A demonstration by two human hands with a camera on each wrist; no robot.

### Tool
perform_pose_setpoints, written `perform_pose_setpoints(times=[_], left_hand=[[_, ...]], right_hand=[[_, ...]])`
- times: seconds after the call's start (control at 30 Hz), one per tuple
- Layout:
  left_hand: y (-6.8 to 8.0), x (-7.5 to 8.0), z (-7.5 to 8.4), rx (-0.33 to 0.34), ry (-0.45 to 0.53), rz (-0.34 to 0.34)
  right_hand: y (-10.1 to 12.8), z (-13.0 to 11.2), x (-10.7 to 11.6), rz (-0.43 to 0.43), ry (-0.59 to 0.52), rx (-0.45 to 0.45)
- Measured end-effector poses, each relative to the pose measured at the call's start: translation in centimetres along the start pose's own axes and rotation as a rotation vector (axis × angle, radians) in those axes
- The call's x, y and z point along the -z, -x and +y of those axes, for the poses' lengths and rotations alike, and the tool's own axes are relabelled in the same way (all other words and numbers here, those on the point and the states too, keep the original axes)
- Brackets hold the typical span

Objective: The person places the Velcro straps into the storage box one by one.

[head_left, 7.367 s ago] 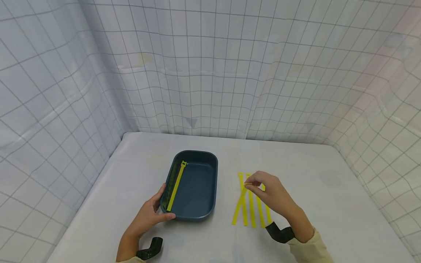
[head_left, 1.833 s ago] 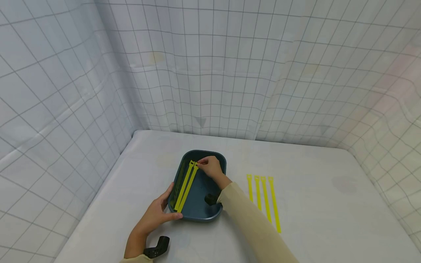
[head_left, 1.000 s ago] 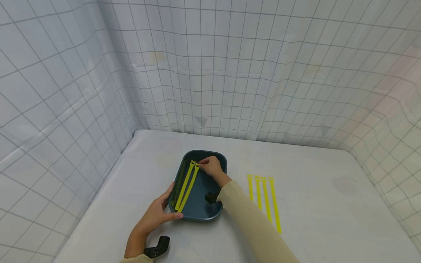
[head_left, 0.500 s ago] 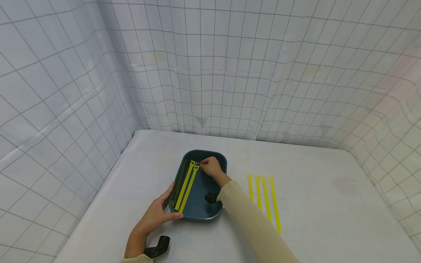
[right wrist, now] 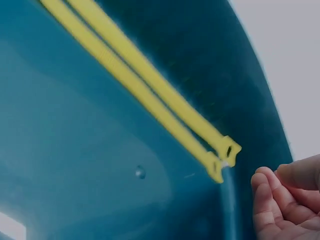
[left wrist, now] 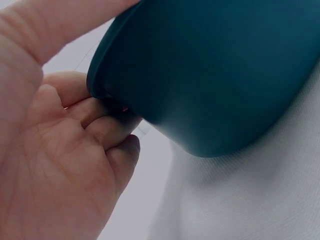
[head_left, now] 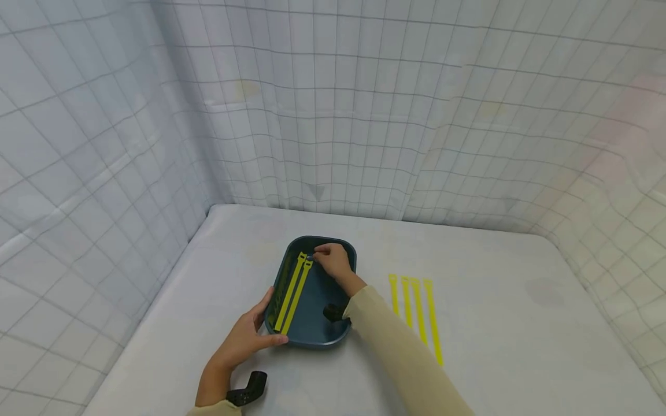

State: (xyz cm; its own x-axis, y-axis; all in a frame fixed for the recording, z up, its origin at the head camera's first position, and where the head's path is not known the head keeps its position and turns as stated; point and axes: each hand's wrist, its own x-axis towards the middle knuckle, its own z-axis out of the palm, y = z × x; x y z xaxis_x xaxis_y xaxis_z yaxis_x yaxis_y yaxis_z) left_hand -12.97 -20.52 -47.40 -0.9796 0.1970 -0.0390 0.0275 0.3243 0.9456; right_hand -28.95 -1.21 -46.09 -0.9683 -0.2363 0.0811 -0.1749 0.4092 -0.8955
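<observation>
A dark teal tray (head_left: 333,315) lies on the white table. Two yellow strap ties (head_left: 291,292) lie side by side along its left inner wall. My right hand (head_left: 324,254) hovers over the tray's far end, just right of the tie heads. In the right wrist view its fingers (right wrist: 272,200) are loosely curled and hold nothing, a little off the tie heads (right wrist: 222,157). My left hand (head_left: 265,323) grips the tray's near left corner; its thumb lies on the rim and its fingers (left wrist: 112,127) curl under the tray wall (left wrist: 215,75).
Several more yellow ties (head_left: 413,306) lie in a row on the table right of the tray, beside my right sleeve (head_left: 395,358). White gridded cloth walls (head_left: 333,115) close in the table at the back and both sides.
My right hand carried a tie from the table row into the tray, laid it beside the first one and has now let go of its head. The left hand kept its hold.
</observation>
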Motion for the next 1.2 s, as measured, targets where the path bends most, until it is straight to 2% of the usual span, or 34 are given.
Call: perform_pose_setpoints(times=[0.2,0.27,0.47,0.63,0.77,1.0,1.2], left_hand=[[-0.1,0.2,-0.2,0.01,-0.003,0.006],[0.0,0.3,-0.2,0.008,-0.011,0.012],[0.1,0.5,-0.2,0.016,-0.01,0.027],[0.0,0.3,-0.4,0.0,0.002,0.014],[-0.2,0.2,-0.4,-0.015,0.0,0.011],[-0.2,0.3,-0.3,-0.025,-0.016,0.015],[-0.3,0.1,-0.3,-0.016,-0.008,0.011]], right_hand=[[1.1,-1.2,2.0,-0.017,-0.141,0.105],[1.4,-1.4,2.8,-0.005,-0.146,0.119],[1.9,-1.0,5.1,0.042,-0.06,0.107],[2.2,0.3,7.3,0.151,-0.034,0.073],[2.5,1.7,9.1,0.213,-0.006,0.008],[3.3,4.1,10.5,0.151,0.079,-0.093],[4.1,5.3,11.3,0.11,0.322,-0.078]])
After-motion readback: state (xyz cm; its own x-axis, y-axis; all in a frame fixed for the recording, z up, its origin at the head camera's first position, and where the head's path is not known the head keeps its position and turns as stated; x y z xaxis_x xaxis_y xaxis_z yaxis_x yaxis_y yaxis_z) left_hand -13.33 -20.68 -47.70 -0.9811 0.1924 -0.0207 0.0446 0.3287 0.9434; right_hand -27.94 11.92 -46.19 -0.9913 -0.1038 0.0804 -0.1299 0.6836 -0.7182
